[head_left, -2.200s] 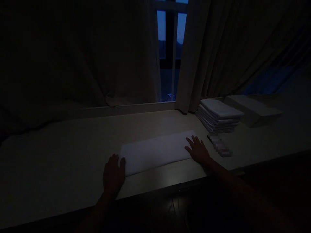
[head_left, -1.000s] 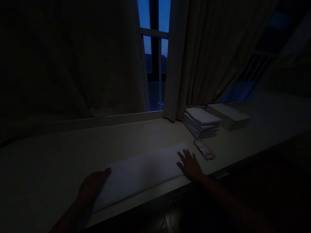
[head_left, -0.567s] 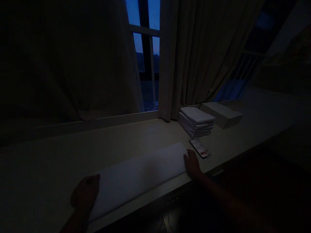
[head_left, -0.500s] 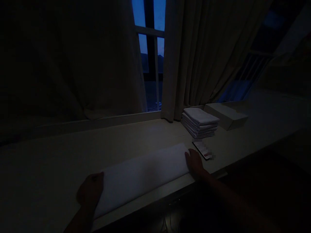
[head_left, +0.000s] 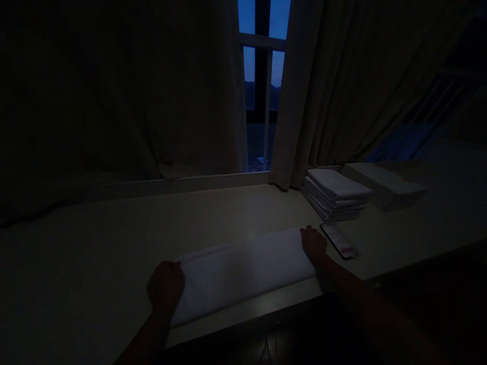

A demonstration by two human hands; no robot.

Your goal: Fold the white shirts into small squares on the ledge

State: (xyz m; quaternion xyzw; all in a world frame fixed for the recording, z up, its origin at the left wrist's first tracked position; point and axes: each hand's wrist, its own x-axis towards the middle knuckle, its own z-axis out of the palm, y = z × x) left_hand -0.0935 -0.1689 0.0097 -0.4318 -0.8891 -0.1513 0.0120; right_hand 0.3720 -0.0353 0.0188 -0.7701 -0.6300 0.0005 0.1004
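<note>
A white cloth (head_left: 247,271), folded into a long strip, lies near the front edge of the pale tabletop. My left hand (head_left: 166,286) is closed at its left end, fingers pinching the far left corner. At the opposite end, my right hand (head_left: 314,244) grips the far right corner with curled fingers. The thumbs and fingertips are hard to make out in the dim light. Just right of my right hand lies a phone (head_left: 337,241), its screen partly blurred out.
A stack of folded white cloths (head_left: 335,195) stands behind the phone, beside a pale box (head_left: 386,185). Heavy curtains (head_left: 297,101) hang along the back, with a barred window (head_left: 262,91) between them. The tabletop's front edge (head_left: 243,309) runs close below the cloth.
The view has turned left, so everything appears farther right. Both hands have closed more tightly at the cloth's far corners, and the left hand has moved up along its end.
</note>
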